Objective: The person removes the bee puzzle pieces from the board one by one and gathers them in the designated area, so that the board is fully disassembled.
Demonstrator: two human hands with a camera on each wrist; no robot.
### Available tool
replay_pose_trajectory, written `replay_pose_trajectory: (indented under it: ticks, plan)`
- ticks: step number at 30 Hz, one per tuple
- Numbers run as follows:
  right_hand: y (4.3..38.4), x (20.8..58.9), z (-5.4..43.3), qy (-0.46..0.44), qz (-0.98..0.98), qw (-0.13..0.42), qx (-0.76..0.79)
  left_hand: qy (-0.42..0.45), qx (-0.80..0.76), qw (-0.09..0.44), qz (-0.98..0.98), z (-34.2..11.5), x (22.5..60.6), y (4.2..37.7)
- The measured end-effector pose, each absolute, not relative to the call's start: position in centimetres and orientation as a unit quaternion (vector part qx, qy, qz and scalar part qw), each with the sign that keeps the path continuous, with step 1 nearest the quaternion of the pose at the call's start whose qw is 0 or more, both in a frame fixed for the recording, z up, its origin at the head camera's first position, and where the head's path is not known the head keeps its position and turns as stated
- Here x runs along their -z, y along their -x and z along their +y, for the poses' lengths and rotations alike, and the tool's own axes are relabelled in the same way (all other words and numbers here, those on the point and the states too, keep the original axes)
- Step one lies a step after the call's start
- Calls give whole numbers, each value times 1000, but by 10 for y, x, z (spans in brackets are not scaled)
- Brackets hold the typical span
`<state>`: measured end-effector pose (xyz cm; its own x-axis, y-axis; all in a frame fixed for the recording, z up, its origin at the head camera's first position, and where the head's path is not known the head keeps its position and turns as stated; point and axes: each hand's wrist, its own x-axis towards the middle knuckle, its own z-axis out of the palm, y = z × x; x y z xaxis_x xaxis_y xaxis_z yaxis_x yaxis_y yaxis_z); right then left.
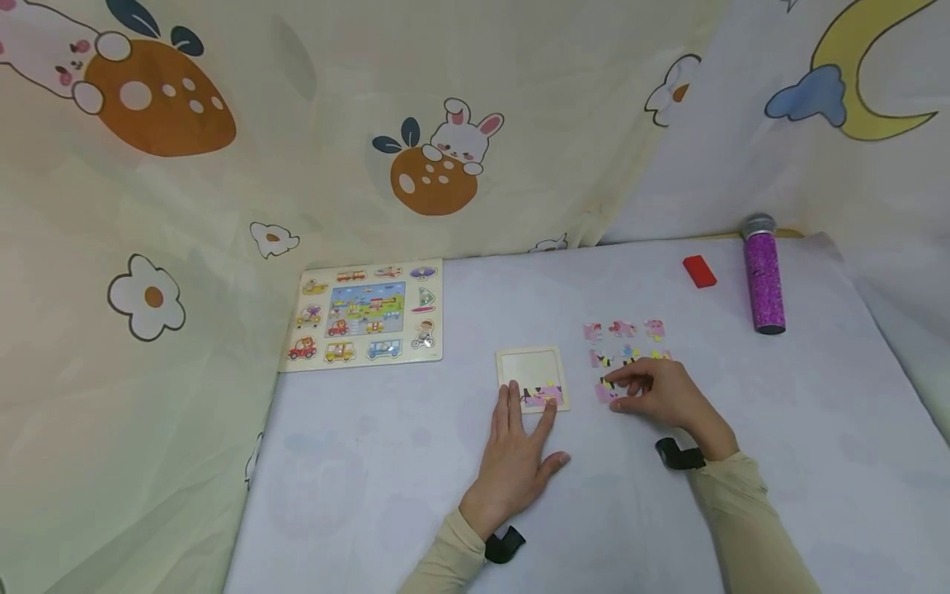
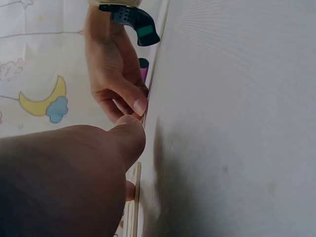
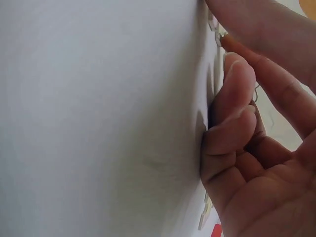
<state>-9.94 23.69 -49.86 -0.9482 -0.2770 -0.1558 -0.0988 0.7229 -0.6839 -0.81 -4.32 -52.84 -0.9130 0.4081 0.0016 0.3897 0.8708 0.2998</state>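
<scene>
A small square puzzle tray point(image 1: 529, 363) with a pale rim lies on the white-covered table, with pink and yellow pieces point(image 1: 545, 394) along its lower edge. My left hand point(image 1: 512, 462) rests with spread, straight fingers on the tray's lower rim. To the right, several loose pink jigsaw pieces point(image 1: 622, 328) lie in rows. My right hand point(image 1: 671, 400) pinches a puzzle piece point(image 1: 604, 393) in the lowest row between thumb and index finger. In the right wrist view, the other fingers point(image 3: 229, 131) are bent against the tabletop, and the pinched piece is mostly hidden.
A wooden vehicle puzzle board point(image 1: 438, 318) lies at the back left. Toward the back right are a red block point(image 1: 699, 271) and a purple glittery microphone point(image 1: 764, 280). A patterned curtain point(image 1: 334, 190) hangs along the table's back and left edges.
</scene>
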Motion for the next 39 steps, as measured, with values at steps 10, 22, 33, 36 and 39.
replay_pose_trajectory:
  ticks: [10, 22, 33, 36, 39]
  plan:
    - [108, 494, 226, 132, 909, 88, 386, -211, -158, 48, 963, -50, 525, 11]
    - [127, 488, 164, 204, 879, 137, 408, -218, -135, 25, 966, -53, 522, 13]
    - [133, 476, 121, 187, 898, 190, 351, -214, -128, 52, 967, -50, 524, 16]
    - [135, 474, 117, 177, 902, 199, 339, -213, -125, 54, 968, -49, 523, 17]
    - [137, 474, 116, 176, 905, 199, 332, -212, -124, 53, 968, -48, 522, 18]
